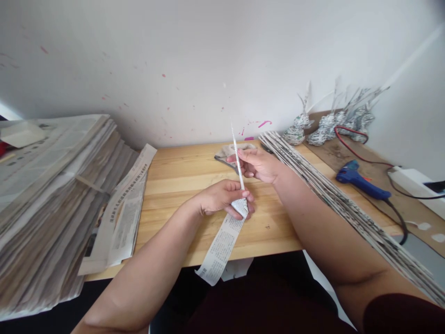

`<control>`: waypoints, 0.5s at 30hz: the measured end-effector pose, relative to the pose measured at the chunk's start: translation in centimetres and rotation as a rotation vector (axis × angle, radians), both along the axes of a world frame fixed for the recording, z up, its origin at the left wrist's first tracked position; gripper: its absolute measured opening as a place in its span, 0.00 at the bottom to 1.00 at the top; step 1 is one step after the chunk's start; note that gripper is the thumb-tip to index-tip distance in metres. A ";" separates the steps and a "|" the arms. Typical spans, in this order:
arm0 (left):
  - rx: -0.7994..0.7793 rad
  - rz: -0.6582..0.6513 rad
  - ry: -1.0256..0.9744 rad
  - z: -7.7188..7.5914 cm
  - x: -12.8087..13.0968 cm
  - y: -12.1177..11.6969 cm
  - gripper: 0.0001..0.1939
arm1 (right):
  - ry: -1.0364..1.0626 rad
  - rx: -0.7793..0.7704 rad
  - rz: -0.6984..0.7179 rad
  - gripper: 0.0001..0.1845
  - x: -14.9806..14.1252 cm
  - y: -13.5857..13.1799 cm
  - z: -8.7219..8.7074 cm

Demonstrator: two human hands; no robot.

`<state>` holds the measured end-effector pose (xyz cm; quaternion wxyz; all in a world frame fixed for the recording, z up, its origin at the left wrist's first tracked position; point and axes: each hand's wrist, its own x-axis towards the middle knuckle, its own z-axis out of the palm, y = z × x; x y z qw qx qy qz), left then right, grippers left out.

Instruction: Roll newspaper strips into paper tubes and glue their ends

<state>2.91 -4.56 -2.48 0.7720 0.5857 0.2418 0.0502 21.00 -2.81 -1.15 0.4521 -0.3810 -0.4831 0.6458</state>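
My left hand [222,197] is closed on the rolled end of a newspaper strip [222,243], pinching it where it winds round a thin white stick [236,153]. The loose part of the strip hangs down over the table's front edge. My right hand [259,164] is closed on the stick higher up, fingers pinched around it. The stick points up and away from me, toward the wall.
A tall newspaper stack [45,195] fills the left side, with cut strips [127,208] beside it. A long bundle of rolled paper tubes [347,208] lies diagonally on the right. A blue glue gun [361,182], its cable, and woven paper pieces [327,125] sit at the back right of the wooden table [181,176].
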 end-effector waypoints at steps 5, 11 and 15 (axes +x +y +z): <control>-0.022 -0.018 0.002 -0.1 0.0 -0.1 0.19 | -0.017 0.009 -0.077 0.16 0.2 0.1 -0.1; -0.018 -0.012 0.011 0.0 0.0 0.0 0.19 | -0.016 -0.026 -0.004 0.18 0.4 0.1 0.1; -0.028 -0.026 0.008 -0.1 0.0 -0.1 0.18 | -0.073 0.030 -0.094 0.16 0.3 0.1 0.1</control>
